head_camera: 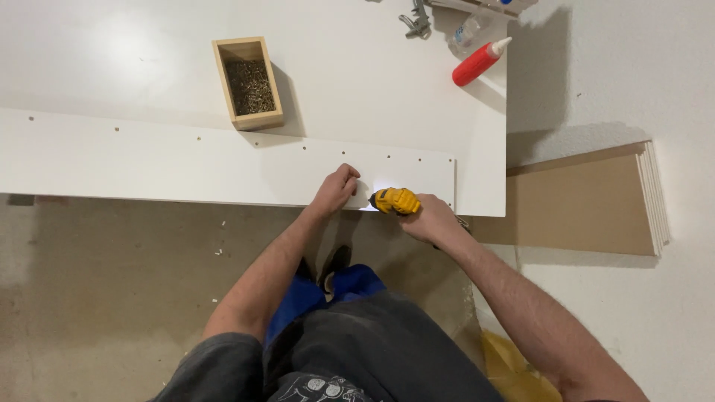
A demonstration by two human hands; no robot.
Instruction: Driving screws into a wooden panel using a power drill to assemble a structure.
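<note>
Right hand (430,220) is gripping a yellow cordless screwdriver (395,200) against the long white drilled panel (171,160); left hand (337,186), closed, is steadying its near edge. Other holes are looking unfilled.

Drilled panel (186,160) lies along the surface (357,67) near edge. Screw box (248,83) sits just behind it. Glue bottle (480,61) and clamp (417,21) at far right corner. Board stack (588,201) on floor, right of surface.
</note>
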